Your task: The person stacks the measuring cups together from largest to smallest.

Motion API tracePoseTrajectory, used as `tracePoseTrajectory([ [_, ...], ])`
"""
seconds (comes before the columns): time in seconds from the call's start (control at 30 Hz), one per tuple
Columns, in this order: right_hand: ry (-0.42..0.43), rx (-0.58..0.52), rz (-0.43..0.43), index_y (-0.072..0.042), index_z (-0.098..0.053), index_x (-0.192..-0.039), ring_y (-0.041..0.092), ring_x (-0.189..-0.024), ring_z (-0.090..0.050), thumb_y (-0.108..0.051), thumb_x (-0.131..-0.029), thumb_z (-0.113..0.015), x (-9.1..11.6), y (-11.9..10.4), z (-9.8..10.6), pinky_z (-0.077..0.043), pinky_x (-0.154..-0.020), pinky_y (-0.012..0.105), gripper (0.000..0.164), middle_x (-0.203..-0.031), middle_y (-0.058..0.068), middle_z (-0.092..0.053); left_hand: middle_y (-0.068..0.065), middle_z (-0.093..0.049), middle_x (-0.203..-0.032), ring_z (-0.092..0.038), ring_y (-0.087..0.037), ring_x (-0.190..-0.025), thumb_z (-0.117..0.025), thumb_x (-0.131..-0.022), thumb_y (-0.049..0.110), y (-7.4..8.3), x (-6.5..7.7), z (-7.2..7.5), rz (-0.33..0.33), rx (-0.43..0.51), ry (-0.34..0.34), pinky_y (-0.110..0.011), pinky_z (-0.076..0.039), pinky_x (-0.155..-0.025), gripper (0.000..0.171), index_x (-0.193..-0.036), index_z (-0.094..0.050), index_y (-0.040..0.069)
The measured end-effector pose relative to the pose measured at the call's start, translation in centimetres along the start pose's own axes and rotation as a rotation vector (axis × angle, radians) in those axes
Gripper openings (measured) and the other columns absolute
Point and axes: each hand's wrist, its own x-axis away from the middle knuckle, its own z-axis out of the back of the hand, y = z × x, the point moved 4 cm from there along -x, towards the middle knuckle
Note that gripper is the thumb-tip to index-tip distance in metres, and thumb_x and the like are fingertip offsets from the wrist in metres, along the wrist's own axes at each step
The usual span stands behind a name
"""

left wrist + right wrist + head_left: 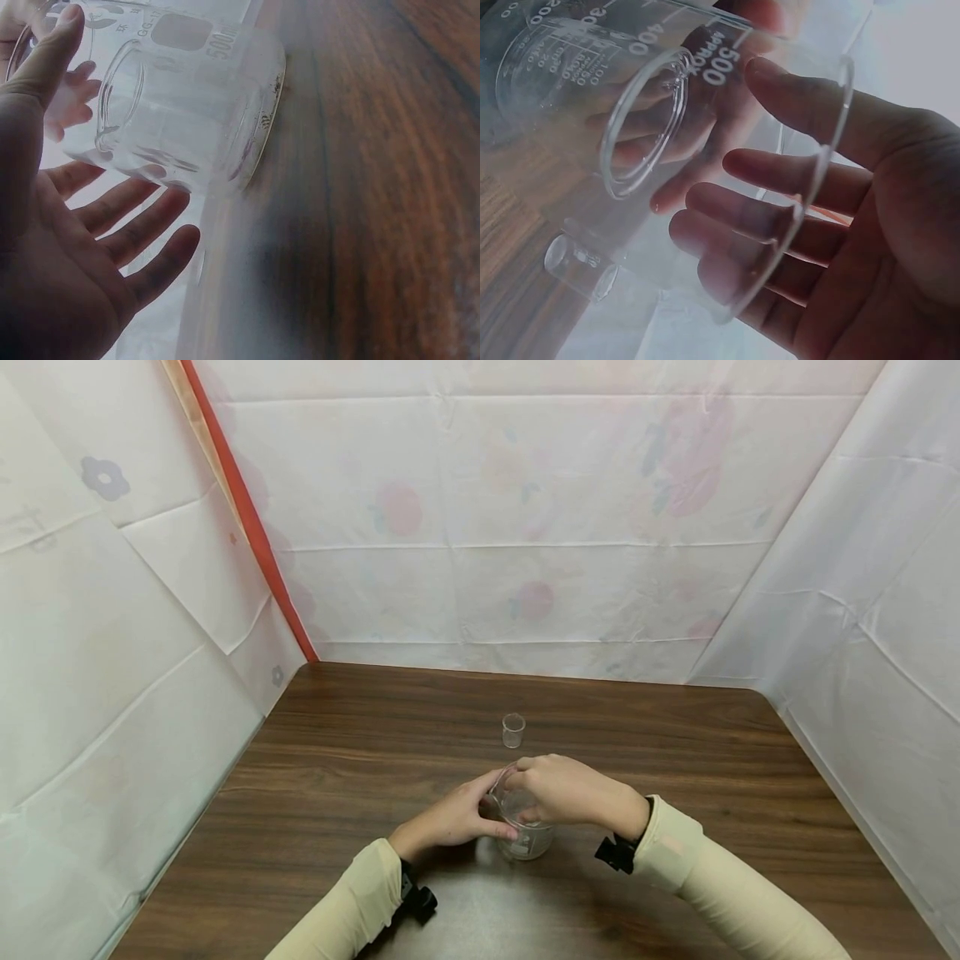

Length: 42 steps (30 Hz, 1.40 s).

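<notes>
A large clear glass beaker (pixel 531 843) with white 500 ml markings stands on the table. My left hand (pixel 457 817) holds it from the left, thumb on the near side and fingers round the far side. Inside it sits a smaller glass beaker (pixel 176 131), its rim well below the large one's mouth. From the right, my right hand (pixel 566 789) reaches into the large beaker's mouth. In the right wrist view its fingers (pixel 742 210) are spread and loosely bent inside the glass, apart from the smaller beaker's rim, with nothing held.
Behind the large beaker, a tiny clear beaker (pixel 513 732) stands upright on the dark wood-grain table (pixel 360 735). White patterned sheets (pixel 465 510) hang at the back and both sides. A red strip (pixel 247 510) runs down the back left corner.
</notes>
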Motion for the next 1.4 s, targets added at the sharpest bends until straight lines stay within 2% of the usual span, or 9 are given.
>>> tracePoseTrajectory([
  [0.17,0.013,-0.011,-0.01,-0.015,-0.07,-0.114,0.016,-0.09,-0.067,-0.03,-0.08,-0.08,0.2,0.2,0.4,-0.055,-0.079,0.033,0.038,-0.103,0.001,-0.068,0.002,-0.045,-0.15,-0.057,-0.02,-0.122,-0.076,-0.081,0.047,0.0,-0.1,0.0,0.003,0.0,0.003,-0.04,-0.048,-0.101,0.09,-0.154,-0.029,0.025],
  [0.43,0.025,-0.011,-0.01,-0.017,-0.07,-0.114,0.015,-0.088,-0.065,-0.031,-0.08,-0.08,0.3,0.2,0.8,-0.055,-0.078,0.033,0.038,-0.101,0.001,-0.068,0.002,-0.043,-0.152,-0.055,-0.02,-0.125,-0.075,-0.081,0.047,0.1,0.0,0.0,0.01,0.0,-0.008,-0.041,-0.047,-0.101,0.089,-0.154,-0.027,0.027],
  [0.63,0.041,0.018,-0.005,-0.015,-0.071,-0.114,0.012,-0.081,-0.063,-0.03,-0.082,-0.078,0.3,0.2,1.1,-0.054,-0.072,0.03,0.036,-0.096,0.0,-0.067,-0.001,-0.049,-0.147,-0.056,-0.021,-0.124,-0.076,-0.081,0.047,0.0,-0.1,0.1,0.012,0.01,-0.008,-0.04,-0.048,-0.1,0.087,-0.153,-0.03,0.026],
  [0.83,0.078,0.021,0.006,-0.017,-0.072,-0.109,0.011,-0.081,-0.063,-0.031,-0.085,-0.076,0.4,0.1,1.4,-0.054,-0.072,0.028,0.029,-0.095,-0.001,-0.067,0.0,-0.051,-0.144,-0.057,-0.02,-0.122,-0.075,-0.082,0.047,0.0,-0.1,0.0,0.005,0.009,-0.013,-0.039,-0.049,-0.099,0.087,-0.153,-0.029,0.027],
  [1.0,0.106,0.03,0.0,-0.013,-0.072,-0.107,0.011,-0.082,-0.064,-0.033,-0.086,-0.074,0.4,0.1,1.9,-0.055,-0.072,0.028,0.029,-0.094,0.0,-0.067,0.003,-0.05,-0.145,-0.057,-0.019,-0.123,-0.075,-0.082,0.047,-0.1,-0.1,-0.1,-0.004,0.007,-0.014,-0.04,-0.049,-0.099,0.089,-0.154,-0.026,0.028],
  [1.27,0.14,-0.008,-0.039,-0.011,-0.073,-0.105,0.011,-0.08,-0.063,-0.034,-0.087,-0.073,0.4,0.5,2.2,-0.053,-0.069,0.027,0.029,-0.091,0.0,-0.066,0.005,-0.045,-0.15,-0.055,-0.019,-0.125,-0.077,-0.081,0.046,0.0,-0.3,0.0,-0.017,-0.001,0.002,-0.04,-0.049,-0.099,0.083,-0.15,-0.035,0.026],
  [1.4,0.15,-0.006,-0.046,-0.011,-0.073,-0.104,0.012,-0.08,-0.063,-0.033,-0.088,-0.072,0.4,0.7,2.2,-0.054,-0.069,0.028,0.028,-0.091,0.0,-0.066,0.004,-0.047,-0.148,-0.056,-0.019,-0.123,-0.077,-0.081,0.046,0.0,-0.2,0.0,-0.02,0.005,0.003,-0.038,-0.05,-0.098,0.084,-0.15,-0.035,0.025],
])
